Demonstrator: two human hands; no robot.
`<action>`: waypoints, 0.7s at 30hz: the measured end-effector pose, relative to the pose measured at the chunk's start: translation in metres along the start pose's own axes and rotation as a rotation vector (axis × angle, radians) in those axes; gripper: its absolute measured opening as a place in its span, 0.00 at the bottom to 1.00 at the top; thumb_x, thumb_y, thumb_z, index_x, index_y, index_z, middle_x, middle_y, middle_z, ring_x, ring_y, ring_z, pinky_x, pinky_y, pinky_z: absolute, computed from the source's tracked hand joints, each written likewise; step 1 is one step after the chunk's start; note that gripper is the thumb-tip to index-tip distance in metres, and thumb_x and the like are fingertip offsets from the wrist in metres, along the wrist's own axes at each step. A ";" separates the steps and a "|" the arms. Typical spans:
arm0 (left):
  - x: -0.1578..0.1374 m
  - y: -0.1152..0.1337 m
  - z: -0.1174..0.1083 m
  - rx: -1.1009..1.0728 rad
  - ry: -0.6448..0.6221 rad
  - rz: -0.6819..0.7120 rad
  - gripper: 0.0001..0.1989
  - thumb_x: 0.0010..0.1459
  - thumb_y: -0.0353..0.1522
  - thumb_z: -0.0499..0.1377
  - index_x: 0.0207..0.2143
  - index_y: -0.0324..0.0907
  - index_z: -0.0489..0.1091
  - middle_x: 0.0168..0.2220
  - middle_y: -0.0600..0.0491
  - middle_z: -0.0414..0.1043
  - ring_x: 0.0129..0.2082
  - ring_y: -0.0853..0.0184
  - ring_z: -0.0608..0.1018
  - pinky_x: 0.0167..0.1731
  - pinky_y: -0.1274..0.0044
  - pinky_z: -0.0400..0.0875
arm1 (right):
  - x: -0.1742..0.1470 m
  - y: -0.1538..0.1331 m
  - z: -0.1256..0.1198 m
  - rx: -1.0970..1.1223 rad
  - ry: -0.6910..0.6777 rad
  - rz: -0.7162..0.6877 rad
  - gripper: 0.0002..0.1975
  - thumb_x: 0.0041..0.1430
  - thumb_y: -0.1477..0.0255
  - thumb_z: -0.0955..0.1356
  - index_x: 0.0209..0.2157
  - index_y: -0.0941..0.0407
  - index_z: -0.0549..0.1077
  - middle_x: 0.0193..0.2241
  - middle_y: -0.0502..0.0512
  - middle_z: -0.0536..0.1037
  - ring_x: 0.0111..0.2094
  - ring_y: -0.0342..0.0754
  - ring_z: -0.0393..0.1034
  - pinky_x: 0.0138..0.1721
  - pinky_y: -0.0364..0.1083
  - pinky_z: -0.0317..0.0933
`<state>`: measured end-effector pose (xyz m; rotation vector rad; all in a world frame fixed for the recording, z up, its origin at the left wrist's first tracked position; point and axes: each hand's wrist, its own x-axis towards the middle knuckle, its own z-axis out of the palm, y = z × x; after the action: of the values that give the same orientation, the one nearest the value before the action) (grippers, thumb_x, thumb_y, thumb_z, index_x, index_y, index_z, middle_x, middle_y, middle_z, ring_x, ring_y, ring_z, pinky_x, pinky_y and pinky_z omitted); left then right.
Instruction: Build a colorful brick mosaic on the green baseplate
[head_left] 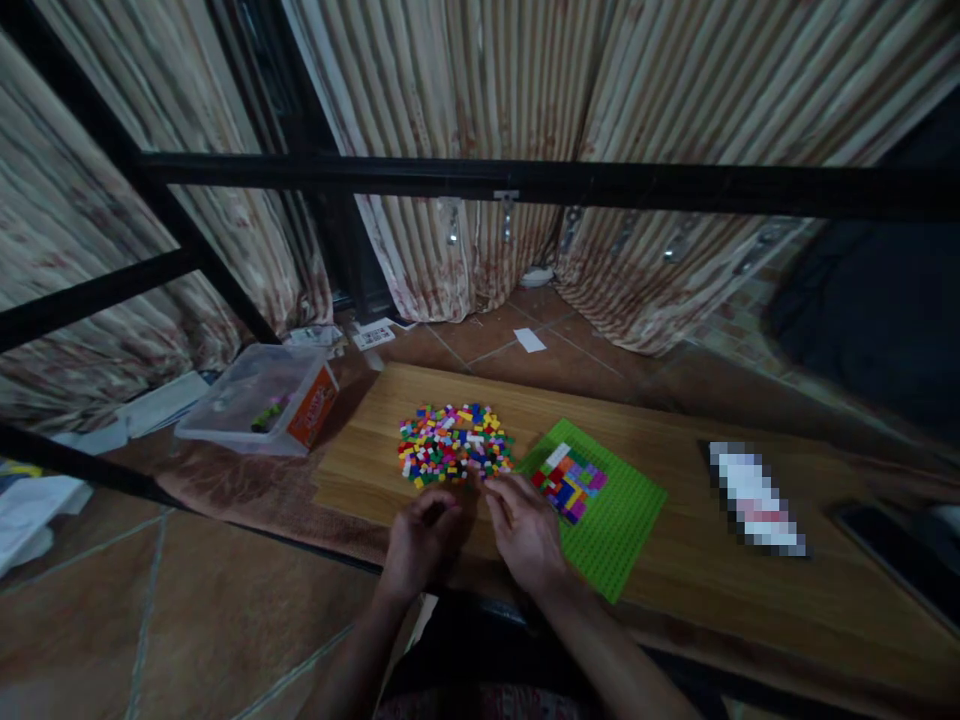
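A loose pile of small multicoloured building bricks point(442, 445) lies on the wooden board. Right of it rests a green baseplate point(622, 510), turned at an angle, with a patch of joined bricks point(570, 485) at its upper left. Just below the pile, my left hand point(418, 540) has thumb and forefinger curled together; whatever they pinch is too small to make out. My right hand point(531, 535) is between the pile and the baseplate, its wrist near the plate's left edge. Its fingertips are pressed together at the pile's lower edge, and anything in them is too small to name.
A clear plastic box point(247, 400) with an orange label and a few pieces inside stands left of the board point(675, 570). A blurred-out white item point(757, 500) and a dark flat object point(900, 560) lie right. A black metal bar point(420, 178) crosses before the curtains.
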<state>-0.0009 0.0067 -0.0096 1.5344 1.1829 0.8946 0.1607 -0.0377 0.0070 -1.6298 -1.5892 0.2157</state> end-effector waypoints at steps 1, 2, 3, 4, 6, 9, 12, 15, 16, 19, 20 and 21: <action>0.000 0.002 0.002 0.004 -0.004 0.022 0.07 0.54 0.36 0.60 0.31 0.41 0.73 0.30 0.54 0.73 0.32 0.67 0.75 0.34 0.79 0.69 | -0.010 0.003 -0.007 -0.020 0.024 0.000 0.11 0.62 0.75 0.61 0.41 0.53 0.74 0.39 0.54 0.77 0.41 0.47 0.70 0.44 0.46 0.64; 0.001 0.005 0.005 0.007 -0.010 0.044 0.07 0.54 0.36 0.60 0.31 0.42 0.73 0.32 0.54 0.74 0.33 0.67 0.76 0.35 0.78 0.69 | -0.020 0.006 -0.013 -0.047 0.046 0.003 0.11 0.63 0.75 0.61 0.41 0.53 0.74 0.39 0.53 0.77 0.41 0.47 0.70 0.44 0.47 0.64; 0.002 0.008 0.009 0.013 -0.020 0.065 0.06 0.54 0.35 0.60 0.32 0.42 0.74 0.33 0.54 0.75 0.34 0.66 0.76 0.35 0.78 0.70 | -0.029 0.011 -0.020 -0.081 0.066 0.006 0.10 0.63 0.75 0.61 0.41 0.53 0.74 0.39 0.54 0.77 0.41 0.47 0.70 0.45 0.47 0.64; 0.003 0.012 0.013 0.021 -0.028 0.084 0.06 0.55 0.35 0.60 0.33 0.43 0.74 0.34 0.54 0.75 0.35 0.66 0.76 0.36 0.78 0.70 | -0.038 0.016 -0.027 -0.118 0.088 0.011 0.10 0.63 0.75 0.62 0.41 0.54 0.73 0.39 0.54 0.77 0.42 0.48 0.69 0.45 0.48 0.64; 0.005 0.019 0.024 0.040 -0.060 0.127 0.06 0.56 0.34 0.59 0.34 0.43 0.75 0.34 0.54 0.76 0.35 0.67 0.77 0.37 0.78 0.70 | -0.051 0.027 -0.037 -0.198 0.124 0.019 0.10 0.63 0.74 0.62 0.43 0.54 0.73 0.41 0.55 0.76 0.43 0.49 0.68 0.46 0.49 0.64; 0.010 0.029 0.044 0.045 -0.126 0.194 0.07 0.57 0.33 0.58 0.36 0.43 0.74 0.34 0.54 0.76 0.35 0.68 0.77 0.37 0.78 0.71 | -0.060 0.040 -0.045 -0.304 0.132 0.020 0.14 0.62 0.75 0.63 0.48 0.55 0.72 0.45 0.56 0.75 0.45 0.52 0.65 0.47 0.52 0.63; 0.017 0.039 0.065 0.074 -0.169 0.261 0.08 0.58 0.32 0.57 0.39 0.43 0.73 0.35 0.54 0.76 0.35 0.68 0.77 0.37 0.78 0.72 | -0.062 0.048 -0.046 -0.365 0.082 0.022 0.17 0.60 0.76 0.64 0.51 0.54 0.71 0.49 0.57 0.74 0.47 0.53 0.64 0.46 0.53 0.62; 0.024 0.052 0.083 0.168 -0.229 0.361 0.07 0.59 0.32 0.56 0.39 0.44 0.73 0.36 0.54 0.76 0.36 0.68 0.77 0.39 0.77 0.71 | -0.064 0.051 -0.047 -0.382 0.037 0.028 0.17 0.60 0.77 0.64 0.50 0.54 0.71 0.50 0.56 0.73 0.47 0.53 0.64 0.46 0.53 0.62; 0.027 0.057 0.088 0.206 -0.253 0.397 0.07 0.59 0.31 0.56 0.38 0.44 0.73 0.36 0.54 0.76 0.37 0.68 0.77 0.39 0.77 0.70 | -0.065 0.052 -0.049 -0.379 0.030 0.026 0.16 0.61 0.76 0.64 0.50 0.54 0.71 0.50 0.56 0.73 0.47 0.53 0.64 0.46 0.53 0.62; 0.034 0.071 0.105 0.294 -0.331 0.479 0.08 0.60 0.30 0.54 0.36 0.45 0.74 0.35 0.55 0.76 0.36 0.69 0.77 0.39 0.77 0.69 | -0.068 0.055 -0.056 -0.356 0.026 0.016 0.16 0.62 0.76 0.63 0.51 0.53 0.71 0.50 0.56 0.73 0.49 0.54 0.63 0.46 0.53 0.61; 0.036 0.075 0.111 0.317 -0.358 0.504 0.08 0.61 0.30 0.54 0.36 0.46 0.74 0.35 0.55 0.76 0.36 0.68 0.77 0.39 0.77 0.69 | -0.070 0.057 -0.059 -0.341 0.032 0.013 0.16 0.62 0.75 0.63 0.51 0.53 0.70 0.50 0.56 0.73 0.49 0.54 0.63 0.46 0.53 0.61; 0.039 0.078 0.118 0.341 -0.384 0.534 0.09 0.61 0.30 0.54 0.35 0.46 0.74 0.34 0.55 0.76 0.36 0.68 0.76 0.39 0.76 0.69 | -0.071 0.058 -0.062 -0.323 0.040 0.012 0.16 0.62 0.75 0.63 0.51 0.53 0.70 0.50 0.56 0.73 0.49 0.54 0.63 0.47 0.53 0.61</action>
<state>0.1387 0.0096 0.0345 2.2458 0.6737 0.7004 0.2307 -0.1191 -0.0203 -1.8749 -1.6478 -0.0723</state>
